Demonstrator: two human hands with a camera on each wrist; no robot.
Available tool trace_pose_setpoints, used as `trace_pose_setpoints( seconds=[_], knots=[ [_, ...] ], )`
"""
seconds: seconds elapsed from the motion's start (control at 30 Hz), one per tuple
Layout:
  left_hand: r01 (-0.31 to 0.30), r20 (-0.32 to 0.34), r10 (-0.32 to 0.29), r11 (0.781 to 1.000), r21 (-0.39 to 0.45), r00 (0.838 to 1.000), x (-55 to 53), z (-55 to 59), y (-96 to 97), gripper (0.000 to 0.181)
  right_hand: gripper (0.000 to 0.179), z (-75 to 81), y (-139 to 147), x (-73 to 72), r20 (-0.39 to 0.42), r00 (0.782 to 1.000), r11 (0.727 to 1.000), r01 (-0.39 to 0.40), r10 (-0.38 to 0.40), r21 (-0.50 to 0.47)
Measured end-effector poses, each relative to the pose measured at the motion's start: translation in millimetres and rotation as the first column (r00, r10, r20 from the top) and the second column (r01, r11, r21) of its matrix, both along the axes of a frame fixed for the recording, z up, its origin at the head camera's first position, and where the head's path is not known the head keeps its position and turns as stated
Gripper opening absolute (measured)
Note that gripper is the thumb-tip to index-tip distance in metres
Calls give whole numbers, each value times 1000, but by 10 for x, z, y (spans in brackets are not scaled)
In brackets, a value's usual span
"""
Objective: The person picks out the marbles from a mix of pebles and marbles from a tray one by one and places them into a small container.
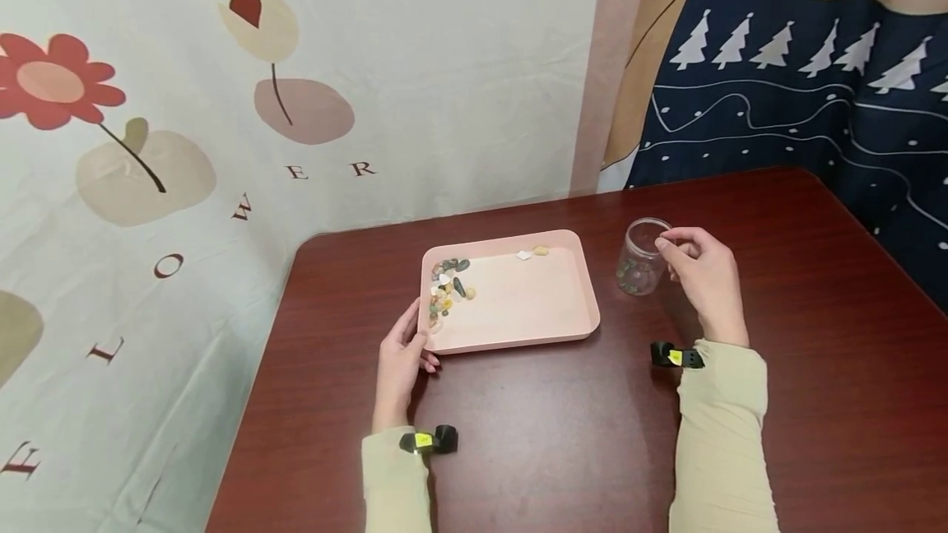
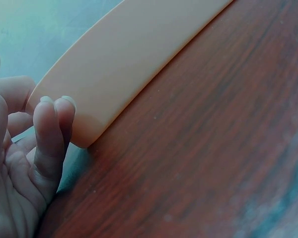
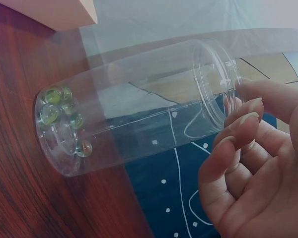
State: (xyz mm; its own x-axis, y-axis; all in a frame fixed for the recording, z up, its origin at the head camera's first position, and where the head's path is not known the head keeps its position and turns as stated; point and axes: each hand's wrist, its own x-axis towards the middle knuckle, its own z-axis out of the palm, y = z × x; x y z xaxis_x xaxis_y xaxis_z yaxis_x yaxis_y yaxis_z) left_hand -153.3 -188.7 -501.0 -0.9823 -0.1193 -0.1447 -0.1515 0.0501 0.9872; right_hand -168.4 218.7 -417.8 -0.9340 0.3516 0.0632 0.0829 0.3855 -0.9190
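Note:
A pink tray (image 1: 529, 303) lies on the table, with several mixed pebbles (image 1: 459, 287) gathered along its left side. A white stone (image 1: 524, 255) and a yellowish stone (image 1: 541, 251) sit by its far wall. My left hand (image 1: 400, 360) grips the near-left corner, fingers around the wall of the tray. To the right of the tray stands a clear jar (image 1: 640, 263), upright and lidless. Green glass marbles (image 3: 51, 114) rest at its bottom. My right hand (image 1: 699, 274) pinches the jar's rim with thumb and curled fingertips.
The dark red wooden table (image 1: 541, 434) meets a pale flower-print cloth (image 1: 459, 105) behind and to the left. A navy cloth with white trees (image 1: 785, 105) hangs past its right edge. Black wrist cameras (image 1: 676, 354) sit at both cuffs.

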Motion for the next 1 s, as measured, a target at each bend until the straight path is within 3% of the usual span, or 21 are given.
trace_pose_setpoints(
  seconds=[0.37,0.63,1.0],
  knots=[
    [16,-3,-16,1000,-5,1000,71,187,57,53,42,64,-29,14,-2,1000,1000,11,-11,11],
    [12,-9,-12,1000,-9,1000,59,188,47,53,37,144,-124,4,-66,997,999,43,-41,31],
    [16,-12,-16,1000,-13,1000,68,185,44,53,35,173,-240,-1,-86,996,999,2,1,41]
  ],
)
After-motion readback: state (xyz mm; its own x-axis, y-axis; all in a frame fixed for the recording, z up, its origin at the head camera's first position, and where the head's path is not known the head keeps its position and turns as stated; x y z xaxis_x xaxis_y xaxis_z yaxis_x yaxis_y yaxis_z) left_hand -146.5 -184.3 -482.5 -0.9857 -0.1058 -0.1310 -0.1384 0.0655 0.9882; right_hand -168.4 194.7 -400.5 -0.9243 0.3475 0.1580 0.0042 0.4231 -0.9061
